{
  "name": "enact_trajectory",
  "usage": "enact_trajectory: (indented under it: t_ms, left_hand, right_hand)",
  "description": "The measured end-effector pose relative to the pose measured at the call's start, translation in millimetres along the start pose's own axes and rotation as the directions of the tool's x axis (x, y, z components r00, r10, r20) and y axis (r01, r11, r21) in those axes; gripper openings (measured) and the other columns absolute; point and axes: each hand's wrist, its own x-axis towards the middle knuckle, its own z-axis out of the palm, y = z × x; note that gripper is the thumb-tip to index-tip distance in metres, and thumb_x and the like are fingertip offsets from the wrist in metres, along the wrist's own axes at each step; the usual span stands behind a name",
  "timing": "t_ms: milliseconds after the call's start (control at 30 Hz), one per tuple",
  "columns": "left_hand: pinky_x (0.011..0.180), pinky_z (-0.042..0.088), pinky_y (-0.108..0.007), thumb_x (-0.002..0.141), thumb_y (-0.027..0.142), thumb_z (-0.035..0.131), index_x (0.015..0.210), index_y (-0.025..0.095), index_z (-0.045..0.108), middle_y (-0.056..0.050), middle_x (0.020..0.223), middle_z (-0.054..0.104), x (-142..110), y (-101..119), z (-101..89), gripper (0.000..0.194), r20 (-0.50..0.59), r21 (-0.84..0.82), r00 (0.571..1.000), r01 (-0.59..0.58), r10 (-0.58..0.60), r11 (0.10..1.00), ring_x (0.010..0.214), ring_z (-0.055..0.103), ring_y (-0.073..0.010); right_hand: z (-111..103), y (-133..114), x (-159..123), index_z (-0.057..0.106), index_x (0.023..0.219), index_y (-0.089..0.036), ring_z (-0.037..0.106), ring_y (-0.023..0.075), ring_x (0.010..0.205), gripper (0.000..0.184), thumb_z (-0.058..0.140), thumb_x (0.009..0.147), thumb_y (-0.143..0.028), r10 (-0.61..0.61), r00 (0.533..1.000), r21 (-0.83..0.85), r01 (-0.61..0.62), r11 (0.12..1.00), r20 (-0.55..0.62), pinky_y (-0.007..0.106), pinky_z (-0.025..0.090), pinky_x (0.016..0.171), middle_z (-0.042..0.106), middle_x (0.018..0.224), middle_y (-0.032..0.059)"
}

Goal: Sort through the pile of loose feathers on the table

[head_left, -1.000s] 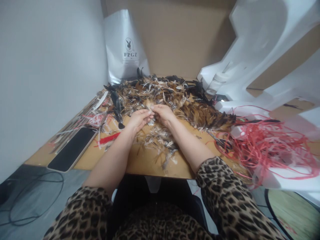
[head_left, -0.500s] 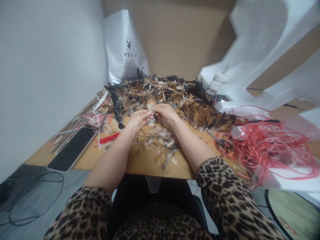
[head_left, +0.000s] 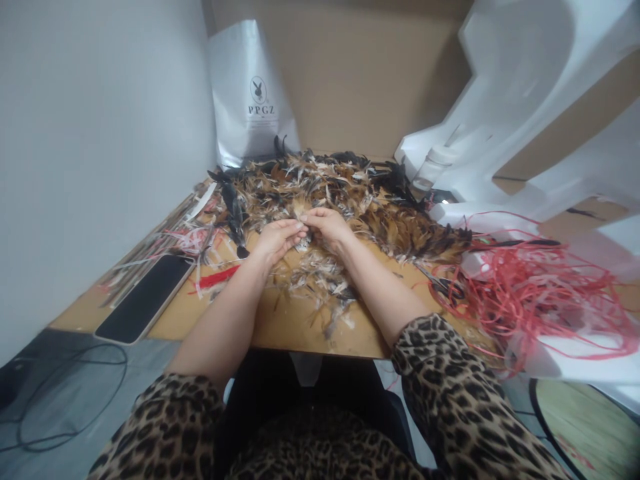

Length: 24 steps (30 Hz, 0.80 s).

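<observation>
My left hand (head_left: pixel 281 240) and my right hand (head_left: pixel 327 225) meet over the middle of the table, fingertips pinched close together. Between them is a small light-brown feather (head_left: pixel 301 206), its fluffy end pointing away from me. Both hands are closed on it; the lower end is hidden by my fingers. Just beyond my hands spreads a heap of brown, black and white feathers (head_left: pixel 330 175). Below my fingers, nearer to me, lies a small pile of pale, downy feathers (head_left: pixel 320 277).
A phone (head_left: pixel 145 298) lies at the left, beside thin sticks (head_left: pixel 150 250) and a red strip (head_left: pixel 219 276). Tangled red ribbon (head_left: pixel 545 293) covers the right side, near dark-handled scissors (head_left: pixel 443 287). Behind stand a silver bag (head_left: pixel 255 60) and a clear bottle (head_left: pixel 434 167).
My right fingers have shifted slightly left and over the feather, covering more of it. My left hand stays almost still.
</observation>
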Motion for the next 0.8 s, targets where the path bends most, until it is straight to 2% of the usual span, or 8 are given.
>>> enact_trajectory:
  t_ms: [200,300,367,433,500,567,633,800]
  left_hand:
    - [0.048,0.045,-0.013,0.065,0.007,0.066,0.073,0.006,0.062,-0.007,0.067,0.065,1.2,1.7,-2.9,0.01,0.022,-0.024,0.999,0.028,-0.028,0.999,0.054,0.059,-0.0067]
    - [0.05,0.046,-0.014,0.066,0.007,0.065,0.073,0.007,0.06,-0.006,0.065,0.064,3.6,3.1,-6.5,0.009,-0.007,-0.101,0.999,0.039,-0.039,0.994,0.056,0.06,-0.0077]
    - [0.054,0.048,-0.016,0.067,0.007,0.064,0.075,0.008,0.061,-0.006,0.068,0.065,5.0,3.1,-9.1,0.009,-0.01,-0.151,0.999,0.04,-0.042,0.988,0.057,0.06,-0.0077]
    - [0.056,0.049,-0.018,0.067,0.008,0.063,0.078,0.009,0.062,-0.006,0.073,0.066,5.8,2.4,-11.1,0.011,0.011,-0.174,0.999,0.044,-0.042,0.984,0.058,0.06,-0.0073]
    - [0.058,0.049,-0.019,0.066,0.009,0.064,0.08,0.01,0.062,-0.007,0.078,0.067,5.8,1.4,-11.7,0.013,0.026,-0.171,0.999,0.046,-0.042,0.984,0.059,0.06,-0.0074]
    - [0.061,0.05,-0.02,0.065,0.009,0.066,0.08,0.01,0.062,-0.007,0.077,0.067,5.1,0.6,-11.0,0.015,0.026,-0.159,0.999,0.049,-0.045,0.986,0.061,0.061,-0.0079]
    - [0.062,0.05,-0.021,0.064,0.01,0.066,0.079,0.01,0.062,-0.006,0.074,0.067,4.0,0.5,-9.3,0.015,0.027,-0.143,0.998,0.054,-0.051,0.988,0.062,0.061,-0.0085]
    - [0.059,0.049,-0.02,0.063,0.009,0.067,0.075,0.01,0.062,-0.004,0.066,0.065,2.8,1.2,-7.5,0.013,0.001,-0.109,0.999,0.043,-0.043,0.993,0.058,0.061,-0.0087]
  right_hand:
    - [-3.3,-0.3,1.2,0.059,0.069,-0.015,0.05,0.0071,0.048,0.024,0.069,0.058,-0.033,-0.063,0.997,-0.124,0.067,0.99,0.033,0.018,0.034,0.045,0.058,0.055,-0.0024]
    - [-5.5,-7.4,-2.9,0.06,0.074,-0.015,0.052,0.0083,0.055,0.023,0.068,0.061,-0.032,-0.181,0.976,-0.266,0.208,0.941,0.121,0.02,0.04,0.054,0.06,0.062,-0.0008]
    - [-6.1,-11.7,-6.6,0.06,0.079,-0.016,0.053,0.0099,0.062,0.024,0.068,0.061,-0.029,-0.281,0.94,-0.421,0.338,0.842,0.192,0.023,0.042,0.062,0.062,0.07,-0.0002]
    - [-5.3,-14.3,-10.2,0.06,0.084,-0.018,0.054,0.012,0.068,0.025,0.067,0.062,-0.027,-0.358,0.902,-0.606,0.428,0.67,0.241,0.024,0.04,0.067,0.063,0.075,-0.0001]
    - [-3.3,-15.0,-13.1,0.06,0.085,-0.02,0.053,0.0139,0.071,0.023,0.065,0.065,-0.028,-0.405,0.876,-0.753,0.448,0.482,0.262,0.026,0.038,0.069,0.063,0.078,0.0002]
    - [-0.9,-14.4,-14.7,0.06,0.086,-0.021,0.053,0.0153,0.07,0.02,0.062,0.068,-0.029,-0.43,0.866,-0.833,0.422,0.358,0.255,0.026,0.036,0.068,0.063,0.078,0.0008]
    - [0.8,-13.5,-14.9,0.059,0.085,-0.021,0.053,0.0158,0.07,0.018,0.06,0.07,-0.032,-0.439,0.868,-0.871,0.386,0.304,0.231,0.026,0.035,0.066,0.063,0.076,0.0011]
    - [0.0,-12.7,-13.7,0.059,0.08,-0.021,0.054,0.0154,0.067,0.017,0.059,0.071,-0.036,-0.441,0.875,-0.889,0.351,0.295,0.199,0.025,0.034,0.062,0.063,0.073,0.0004]
